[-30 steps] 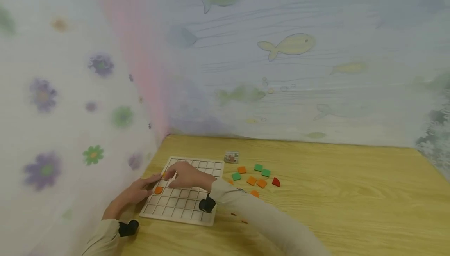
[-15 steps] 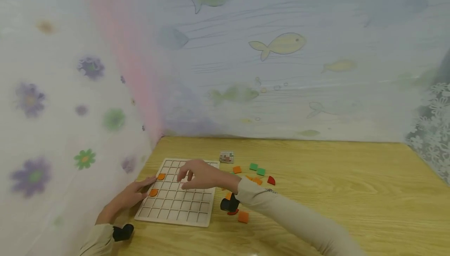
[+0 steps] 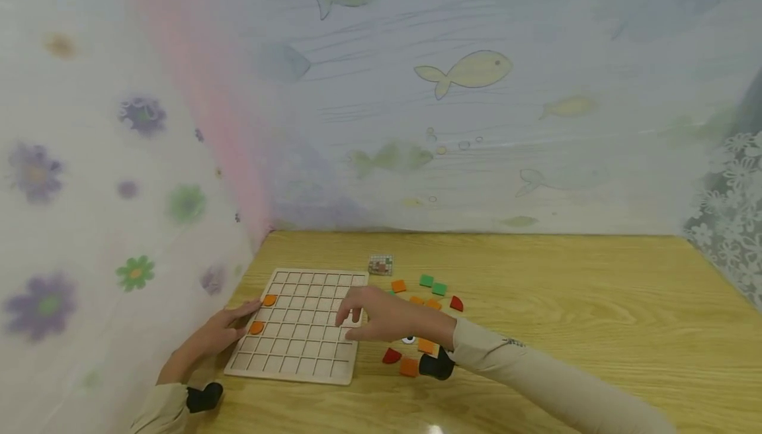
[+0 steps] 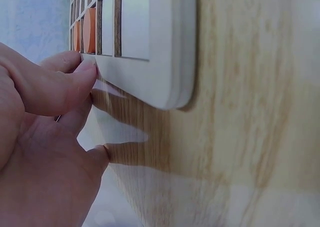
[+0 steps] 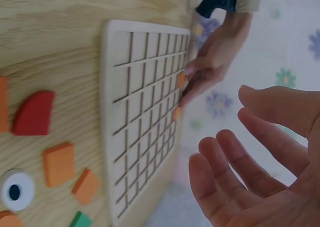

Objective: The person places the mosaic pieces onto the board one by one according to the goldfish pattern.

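My left hand [image 3: 217, 330] is at the left edge of a pale gridded board [image 3: 297, 371]. Its thumb [image 4: 86, 74] and a fingertip touch that edge; other fingers reach down towards the table. Two orange rounded tiles sit in the board's left column: a far one [image 3: 270, 300] and a near one [image 3: 256, 328]. Over the board's right edge hovers my right hand [image 3: 381, 313], fingers loosely bent and spread, with nothing between them in the right wrist view. It partly hides the loose tiles beyond.
Right of the board lie orange square tiles [image 3: 409, 367], green tiles [image 3: 439, 288], a red quarter-round [image 3: 456, 303], another red piece [image 3: 391, 356] and a white eye disc [image 5: 18, 190]. A small patterned card [image 3: 381, 264] lies behind them on the wooden table [image 3: 565, 302].
My right hand has drawn back rightward from the board's left column, uncovering the far orange tile there. My left hand stays at the board's left edge. The head view has shifted slightly.
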A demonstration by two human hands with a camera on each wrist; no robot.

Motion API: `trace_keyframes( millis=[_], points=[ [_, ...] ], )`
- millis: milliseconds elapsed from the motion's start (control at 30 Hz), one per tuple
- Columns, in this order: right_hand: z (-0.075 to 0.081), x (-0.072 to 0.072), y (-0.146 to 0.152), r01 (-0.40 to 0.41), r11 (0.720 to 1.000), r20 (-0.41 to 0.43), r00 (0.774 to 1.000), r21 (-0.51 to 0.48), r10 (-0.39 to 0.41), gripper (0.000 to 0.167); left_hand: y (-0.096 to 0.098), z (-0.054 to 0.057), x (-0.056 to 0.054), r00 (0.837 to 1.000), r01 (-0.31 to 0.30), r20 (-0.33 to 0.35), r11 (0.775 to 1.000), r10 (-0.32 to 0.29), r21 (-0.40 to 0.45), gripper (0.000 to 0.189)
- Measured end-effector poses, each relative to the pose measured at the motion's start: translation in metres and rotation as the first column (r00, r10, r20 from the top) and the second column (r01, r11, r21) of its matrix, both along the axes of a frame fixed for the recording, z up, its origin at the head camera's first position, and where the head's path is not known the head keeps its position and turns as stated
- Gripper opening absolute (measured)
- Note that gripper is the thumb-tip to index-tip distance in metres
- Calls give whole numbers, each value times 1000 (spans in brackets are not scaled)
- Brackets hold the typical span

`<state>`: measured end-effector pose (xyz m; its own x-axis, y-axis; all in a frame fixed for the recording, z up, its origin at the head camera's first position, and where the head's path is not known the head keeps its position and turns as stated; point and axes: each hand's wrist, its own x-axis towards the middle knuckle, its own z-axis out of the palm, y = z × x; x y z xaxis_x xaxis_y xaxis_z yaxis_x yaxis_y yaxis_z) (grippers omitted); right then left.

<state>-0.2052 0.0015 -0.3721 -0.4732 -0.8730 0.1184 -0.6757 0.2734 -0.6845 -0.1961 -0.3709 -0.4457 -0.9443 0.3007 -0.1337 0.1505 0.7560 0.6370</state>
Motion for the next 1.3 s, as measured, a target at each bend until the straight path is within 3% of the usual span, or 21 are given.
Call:
trace_keyframes(
  millis=[333, 533, 833, 1100, 1300],
  points=[
    [-22, 0, 38, 59, 997, 15, 998, -52, -58, 16, -4, 1, 3, 1000, 4, 7, 1000, -3, -12, 55],
    [-33, -1, 62, 101, 995, 40, 994, -21, -100, 15, -4, 0, 4, 1000, 1, 4, 1000, -1, 3, 56],
    [-51, -5, 90, 181, 983, 3, 983, -2, -181, 13, -1, 1, 4, 1000, -3, 10, 1000, 3, 10, 57],
    [-68, -12, 102, 204, 979, -29, 979, 7, -204, 20, -1, -1, 0, 1000, 25, -17, 1000, -26, -6, 56],
    [-77, -16, 100, 218, 976, -68, 974, 0, -218, 23, -1, -2, 0, 1000, 14, 4, 1000, -14, 21, 55]
  ],
)
